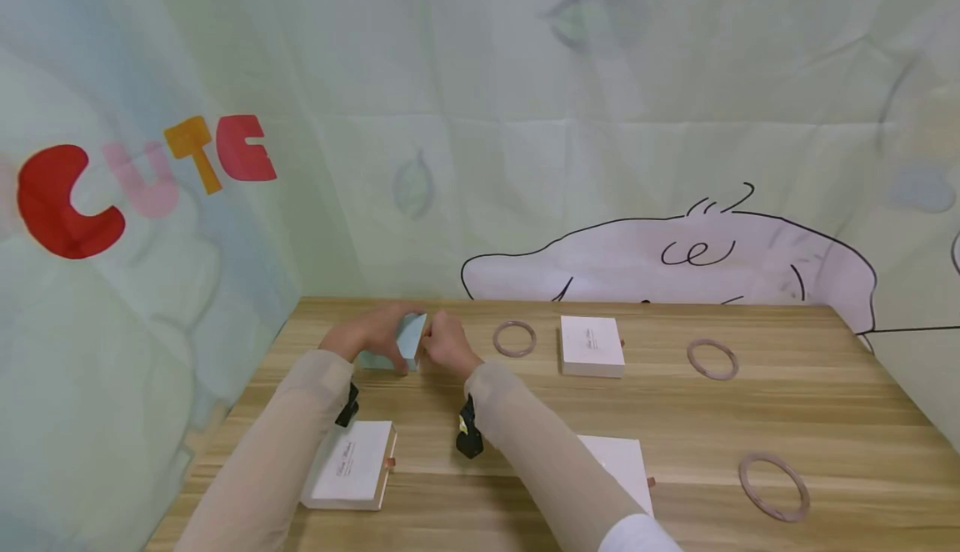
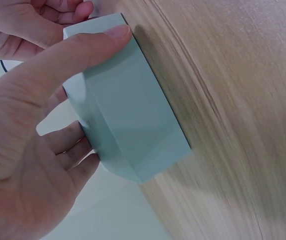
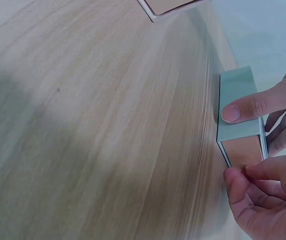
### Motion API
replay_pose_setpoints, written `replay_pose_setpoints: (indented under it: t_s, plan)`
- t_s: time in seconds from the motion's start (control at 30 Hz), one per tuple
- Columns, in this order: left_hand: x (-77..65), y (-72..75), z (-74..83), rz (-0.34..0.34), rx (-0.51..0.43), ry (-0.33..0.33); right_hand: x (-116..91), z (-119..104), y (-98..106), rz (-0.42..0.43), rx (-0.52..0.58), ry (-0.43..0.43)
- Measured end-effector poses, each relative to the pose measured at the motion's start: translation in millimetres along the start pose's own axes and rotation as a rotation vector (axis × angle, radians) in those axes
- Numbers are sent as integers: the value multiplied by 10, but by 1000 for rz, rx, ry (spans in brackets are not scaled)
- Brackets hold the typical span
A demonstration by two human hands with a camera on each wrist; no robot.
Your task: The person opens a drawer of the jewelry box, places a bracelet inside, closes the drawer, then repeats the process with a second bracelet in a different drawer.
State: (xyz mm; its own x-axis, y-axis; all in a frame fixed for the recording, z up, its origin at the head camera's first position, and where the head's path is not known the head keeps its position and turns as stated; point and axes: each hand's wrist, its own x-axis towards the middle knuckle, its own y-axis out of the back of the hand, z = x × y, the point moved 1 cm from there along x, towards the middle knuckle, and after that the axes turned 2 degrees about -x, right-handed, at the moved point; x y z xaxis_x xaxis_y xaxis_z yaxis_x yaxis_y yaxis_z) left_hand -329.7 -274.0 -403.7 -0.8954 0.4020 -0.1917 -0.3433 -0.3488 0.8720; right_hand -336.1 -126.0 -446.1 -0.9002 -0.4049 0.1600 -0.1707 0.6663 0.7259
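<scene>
A pale green drawer-style box [image 1: 411, 337] sits at the back left of the table. My left hand [image 1: 372, 333] grips it, thumb [image 2: 95, 47] across one face and the fingers around the other side. At the box's end, which shows a brown drawer front [image 3: 242, 150], my right hand [image 1: 452, 343] pinches a small tab [image 3: 245, 168] between thumb and forefinger. Most of the tab is hidden by the fingertips. From the left wrist view, the box [image 2: 133, 110] stands on the wood, with the right hand [image 2: 33, 25] behind its far end.
White boxes lie at the front left [image 1: 351, 464], at the back middle [image 1: 591, 343] and under the right forearm [image 1: 622, 464]. Pinkish rings lie right of my hands [image 1: 514, 355], at the back right [image 1: 712, 375] and the front right [image 1: 774, 515]. A printed curtain [image 1: 495, 160] stands behind the table [image 1: 675, 419].
</scene>
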Motion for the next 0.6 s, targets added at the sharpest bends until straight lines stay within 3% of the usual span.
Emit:
replay_pose_setpoints:
  t_s: [0.6]
  plan:
    - [19, 2, 2, -7, 35, 28, -2, -24, -2, 25, -55, -45]
